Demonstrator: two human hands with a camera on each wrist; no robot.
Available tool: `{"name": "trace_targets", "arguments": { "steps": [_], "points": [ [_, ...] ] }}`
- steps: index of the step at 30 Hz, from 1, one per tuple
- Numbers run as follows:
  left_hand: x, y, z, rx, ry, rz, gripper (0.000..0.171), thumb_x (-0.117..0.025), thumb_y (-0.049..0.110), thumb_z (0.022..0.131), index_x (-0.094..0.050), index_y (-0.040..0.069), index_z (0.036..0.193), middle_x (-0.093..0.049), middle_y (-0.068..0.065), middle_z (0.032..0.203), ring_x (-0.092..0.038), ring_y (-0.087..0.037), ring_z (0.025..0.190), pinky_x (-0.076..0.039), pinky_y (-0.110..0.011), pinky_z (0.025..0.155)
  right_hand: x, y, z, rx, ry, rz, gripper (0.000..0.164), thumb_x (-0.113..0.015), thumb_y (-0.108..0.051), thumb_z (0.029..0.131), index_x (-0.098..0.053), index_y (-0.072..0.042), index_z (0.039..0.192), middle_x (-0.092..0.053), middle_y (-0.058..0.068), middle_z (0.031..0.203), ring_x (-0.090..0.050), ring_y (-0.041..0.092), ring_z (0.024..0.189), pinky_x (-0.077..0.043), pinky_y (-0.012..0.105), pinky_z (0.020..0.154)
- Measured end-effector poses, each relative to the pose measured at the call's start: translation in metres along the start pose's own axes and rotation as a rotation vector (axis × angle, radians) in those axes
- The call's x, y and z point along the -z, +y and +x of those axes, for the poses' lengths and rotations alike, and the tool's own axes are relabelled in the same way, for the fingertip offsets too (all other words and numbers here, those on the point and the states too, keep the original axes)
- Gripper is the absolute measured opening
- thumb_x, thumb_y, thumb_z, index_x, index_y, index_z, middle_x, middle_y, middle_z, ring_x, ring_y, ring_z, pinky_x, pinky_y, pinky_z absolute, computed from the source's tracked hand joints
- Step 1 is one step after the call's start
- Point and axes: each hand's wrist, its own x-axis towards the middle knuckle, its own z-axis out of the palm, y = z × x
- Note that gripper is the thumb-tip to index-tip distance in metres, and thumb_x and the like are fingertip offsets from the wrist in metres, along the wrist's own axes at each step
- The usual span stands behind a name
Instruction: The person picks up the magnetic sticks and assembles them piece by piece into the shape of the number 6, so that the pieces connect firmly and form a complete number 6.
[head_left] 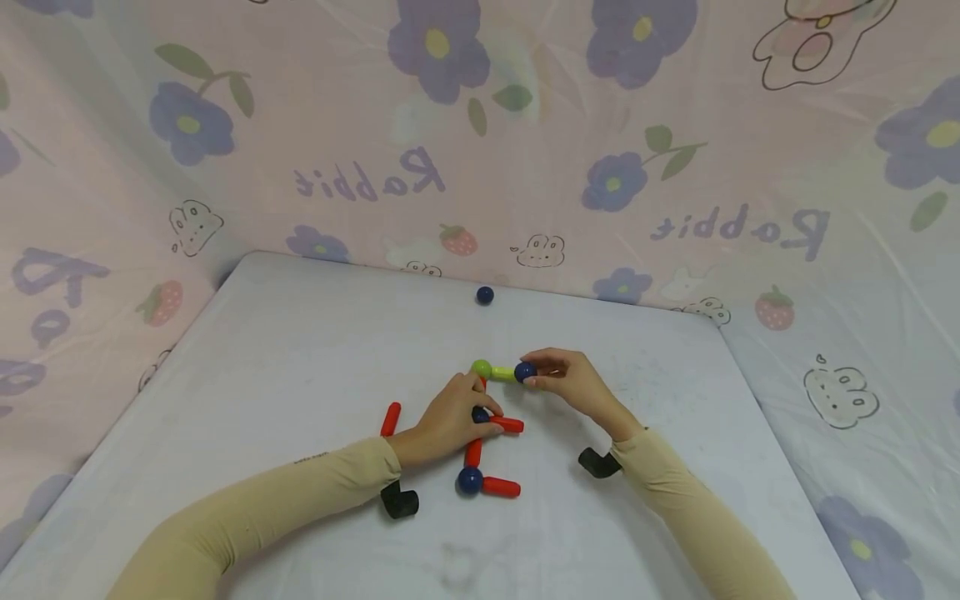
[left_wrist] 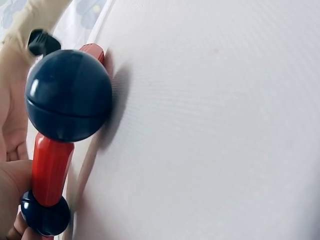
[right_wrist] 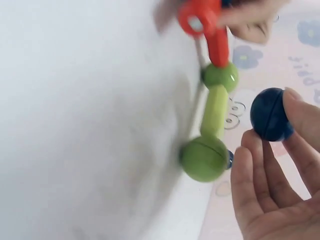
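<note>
My left hand [head_left: 455, 414] grips a dark blue ball [head_left: 480, 414] in the middle of a ball-and-rod magnetic build, with a red rod [head_left: 507, 425] sticking out rightward. Nearer me, another red rod [head_left: 473, 453] joins that ball to a larger-looking blue ball [left_wrist: 68, 95]. At the far end, a green ball [head_left: 482, 368] carries a yellow-green rod [head_left: 502, 374]. That rod ends in a second green ball [right_wrist: 204, 159], hidden in the head view. Pinched in the fingertips of my right hand [head_left: 567, 379] is a loose blue ball [right_wrist: 270, 115], apart from the green one.
A separate blue ball [head_left: 485, 295] lies near the table's back edge. Left of my left wrist is a loose red rod [head_left: 392, 419]. Black devices [head_left: 597, 463] sit at both wrists. Patterned cloth [head_left: 495, 183] hangs behind the white table [head_left: 315, 333].
</note>
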Motion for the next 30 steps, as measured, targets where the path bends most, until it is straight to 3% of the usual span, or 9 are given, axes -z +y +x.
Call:
{"name": "trace_targets", "arguments": {
  "steps": [5,13,19,30],
  "points": [
    [0.001,0.002,-0.001,-0.003,0.007,-0.008,0.021,-0.083,0.034,0.079,-0.08,0.023,0.096,-0.051,0.003,0.092,-0.039,-0.011,0.084,-0.032,-0.019,0.064,-0.009,0.008,-0.019,0.014,-0.022,0.011,0.041,-0.076,-0.023,0.088,-0.067,-0.011,0.125,-0.069,0.011,0.12,-0.066,0.022,0.106,-0.055,0.04,0.097],
    [0.001,0.002,-0.001,-0.001,-0.001,-0.01,0.022,-0.083,0.034,0.079,-0.08,0.023,0.098,-0.052,0.002,0.092,-0.039,-0.011,0.084,-0.031,-0.019,0.063,-0.015,0.017,-0.044,-0.007,-0.041,0.009,0.039,-0.078,-0.024,0.085,-0.069,-0.013,0.121,-0.072,0.008,0.114,-0.067,0.015,0.099,-0.057,0.027,0.089],
    [0.002,0.002,-0.001,0.012,-0.009,-0.007,0.022,-0.083,0.034,0.079,-0.079,0.023,0.098,-0.051,0.003,0.092,-0.039,-0.011,0.085,-0.031,-0.018,0.064,-0.018,0.024,-0.052,-0.037,-0.058,0.013,0.038,-0.078,-0.024,0.085,-0.069,-0.012,0.12,-0.072,0.009,0.114,-0.067,0.015,0.098,-0.056,0.021,0.082],
    [0.001,0.002,-0.002,0.003,0.004,-0.022,0.022,-0.083,0.033,0.079,-0.079,0.022,0.098,-0.052,0.002,0.093,-0.04,-0.011,0.084,-0.032,-0.019,0.064,-0.025,0.022,-0.057,-0.049,-0.077,0.031,0.034,-0.078,-0.02,0.085,-0.07,-0.014,0.118,-0.072,0.008,0.109,-0.067,0.016,0.093,-0.056,0.021,0.077]
  ]
}}
